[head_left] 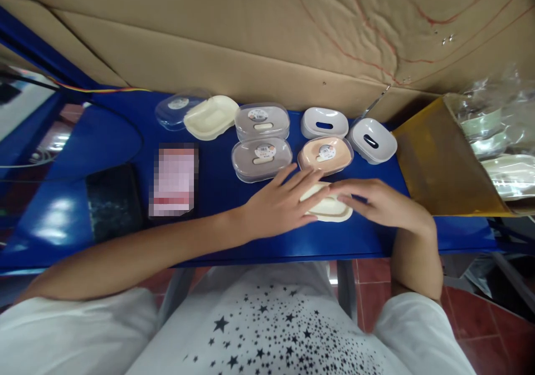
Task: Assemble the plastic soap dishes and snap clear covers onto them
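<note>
Cream oval plastic dish (pixel 334 212): lies on the glossy blue tabletop (pixel 267 248) in front of the seated worker, its middle partly hidden by fingers.
Handling: likely light and fairly stiff, judging by its thin moulded look; the smooth surface may slip a little, and the rim could scuff or crack if forced.
Best hold: probably the rounded rim at 9 and 3 o'clock, thumb outside.
Long axis: roughly 9 to 3 o'clock, the right end dipping slightly towards 4; with both ends rounded, no front can be told.
Left bare hand (pixel 276 210): palm down, fingers well spread, tips over the dish's 9 o'clock end, gripping nothing visibly.
Right bare hand (pixel 378 199): bent in from 3 o'clock, thumb and forefinger parted at the dish; whether they pinch it, I cannot tell.
Peach oval box with clear lid (pixel 324 166): just beyond, at 12.
Grey oval box with clear lid (pixel 243 162): at 10.
Open brown cardboard box (pixel 443 166): at 2, well apart.
</note>
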Demonstrator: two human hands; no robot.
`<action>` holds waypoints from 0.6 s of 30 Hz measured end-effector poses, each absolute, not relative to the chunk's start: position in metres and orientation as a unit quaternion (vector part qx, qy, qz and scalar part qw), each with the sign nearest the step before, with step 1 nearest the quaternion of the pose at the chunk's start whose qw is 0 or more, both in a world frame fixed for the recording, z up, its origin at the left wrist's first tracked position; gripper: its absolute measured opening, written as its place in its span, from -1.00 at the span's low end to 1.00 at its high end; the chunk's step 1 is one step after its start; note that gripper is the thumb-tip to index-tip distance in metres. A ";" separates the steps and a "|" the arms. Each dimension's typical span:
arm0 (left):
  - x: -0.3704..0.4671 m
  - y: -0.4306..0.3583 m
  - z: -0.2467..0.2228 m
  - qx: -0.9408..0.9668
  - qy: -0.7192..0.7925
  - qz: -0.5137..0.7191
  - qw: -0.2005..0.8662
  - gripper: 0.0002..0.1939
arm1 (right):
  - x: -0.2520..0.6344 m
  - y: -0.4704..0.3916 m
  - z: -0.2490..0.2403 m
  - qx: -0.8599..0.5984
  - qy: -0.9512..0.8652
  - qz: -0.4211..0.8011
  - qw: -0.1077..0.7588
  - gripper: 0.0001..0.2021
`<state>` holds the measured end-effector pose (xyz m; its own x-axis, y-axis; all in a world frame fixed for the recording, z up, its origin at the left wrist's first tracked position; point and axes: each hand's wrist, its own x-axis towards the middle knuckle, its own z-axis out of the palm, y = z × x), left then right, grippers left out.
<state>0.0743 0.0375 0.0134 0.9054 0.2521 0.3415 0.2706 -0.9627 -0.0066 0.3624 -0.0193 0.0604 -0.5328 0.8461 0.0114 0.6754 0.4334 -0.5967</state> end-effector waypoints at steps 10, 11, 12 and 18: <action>0.013 0.008 0.005 -0.979 -0.137 -0.151 -0.012 -0.89 | 0.411 0.122 0.028 -0.539 -0.833 0.066 0.109 -0.57; 0.006 0.005 0.005 -0.977 -0.146 -0.157 -0.017 -0.92 | 0.415 0.132 0.024 -0.534 -0.838 0.062 0.094 -0.58; -0.002 0.001 0.004 -0.974 -0.154 -0.163 -0.023 -0.90 | 0.419 0.138 0.022 -0.532 -0.841 0.057 0.084 -0.61; -0.037 -0.012 -0.003 -0.952 -0.202 -0.225 -0.041 -0.64 | 0.407 0.098 0.057 -0.549 -0.821 -0.012 0.156 -0.65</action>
